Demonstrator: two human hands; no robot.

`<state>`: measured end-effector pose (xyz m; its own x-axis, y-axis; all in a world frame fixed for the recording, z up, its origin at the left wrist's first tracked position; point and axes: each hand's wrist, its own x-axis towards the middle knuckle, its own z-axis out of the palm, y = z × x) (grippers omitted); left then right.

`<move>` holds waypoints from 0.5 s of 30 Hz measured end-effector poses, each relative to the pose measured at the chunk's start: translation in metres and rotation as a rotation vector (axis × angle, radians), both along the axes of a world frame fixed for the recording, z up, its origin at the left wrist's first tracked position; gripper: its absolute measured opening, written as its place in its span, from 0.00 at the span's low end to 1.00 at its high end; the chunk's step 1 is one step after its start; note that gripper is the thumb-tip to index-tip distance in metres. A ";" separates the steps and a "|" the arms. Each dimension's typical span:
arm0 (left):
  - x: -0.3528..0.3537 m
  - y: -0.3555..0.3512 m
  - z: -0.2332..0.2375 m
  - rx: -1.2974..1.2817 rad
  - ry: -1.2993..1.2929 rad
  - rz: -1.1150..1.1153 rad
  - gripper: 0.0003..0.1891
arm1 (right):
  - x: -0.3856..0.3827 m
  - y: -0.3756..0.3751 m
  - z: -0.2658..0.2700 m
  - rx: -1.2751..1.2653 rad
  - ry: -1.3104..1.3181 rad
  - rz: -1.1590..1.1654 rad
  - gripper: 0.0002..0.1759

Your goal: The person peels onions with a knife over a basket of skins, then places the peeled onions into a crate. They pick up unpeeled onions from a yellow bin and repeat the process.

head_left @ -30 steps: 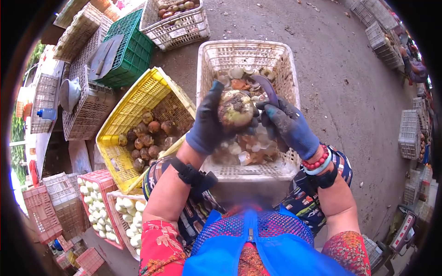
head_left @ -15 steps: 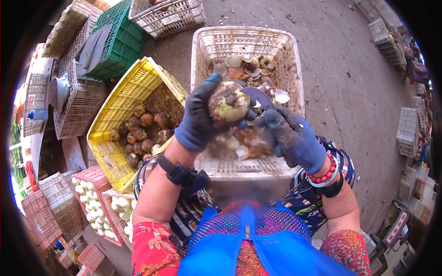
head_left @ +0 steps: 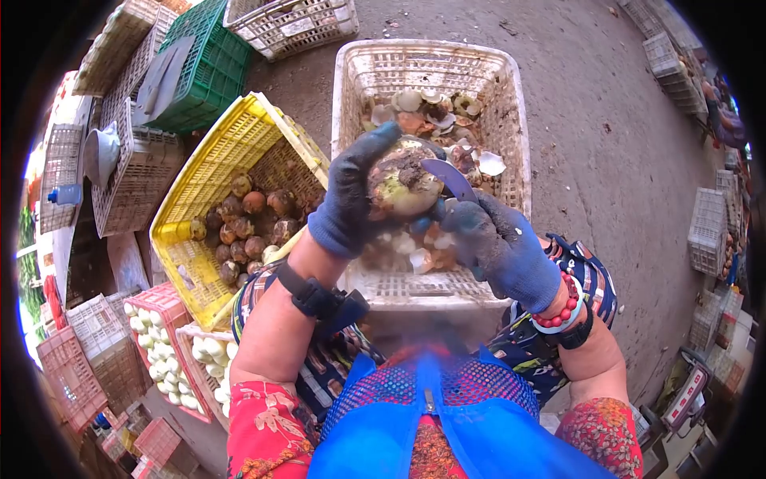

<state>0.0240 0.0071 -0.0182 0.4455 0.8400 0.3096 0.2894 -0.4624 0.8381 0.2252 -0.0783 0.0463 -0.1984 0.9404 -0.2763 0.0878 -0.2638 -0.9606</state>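
My left hand [head_left: 355, 191], in a dark blue glove, is wrapped round a large round vegetable [head_left: 405, 180] with brown, rough patches and pale green skin. My right hand [head_left: 503, 247], gloved too, grips a curved knife [head_left: 451, 178]; its blade lies against the vegetable's right side, and the handle is mostly hidden in the fingers. Both hands are above a white crate [head_left: 431, 299] that holds peelings [head_left: 423, 259] in white, orange and brown.
To the left a tilted yellow crate [head_left: 191, 275] holds several brown round vegetables [head_left: 254, 203]. Green crate [head_left: 215, 64] behind it. Pale vegetables fill crates [head_left: 163, 351] at the lower left. Stacked crates [head_left: 708, 231] stand far right.
Both hands and the vegetable have shifted slightly to the right. The knife blade has moved a little down and to the right and still meets the vegetable.
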 end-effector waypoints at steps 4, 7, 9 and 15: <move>0.003 0.001 -0.003 -0.061 -0.130 0.013 0.22 | -0.004 0.001 0.004 -0.095 0.081 -0.032 0.23; 0.004 -0.003 -0.006 -0.123 -0.264 0.024 0.24 | -0.007 0.000 -0.001 -0.079 0.052 -0.065 0.23; 0.001 -0.003 -0.015 -0.147 -0.262 0.018 0.28 | -0.007 0.000 -0.004 -0.016 -0.010 -0.052 0.21; -0.011 0.000 -0.030 -0.026 -0.221 -0.087 0.39 | 0.005 0.004 0.005 -0.105 -0.098 0.122 0.16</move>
<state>0.0127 0.0069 -0.0477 0.4403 0.8106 0.3860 0.0577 -0.4546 0.8888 0.2301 -0.0742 0.0516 -0.2770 0.8760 -0.3949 0.2172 -0.3433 -0.9138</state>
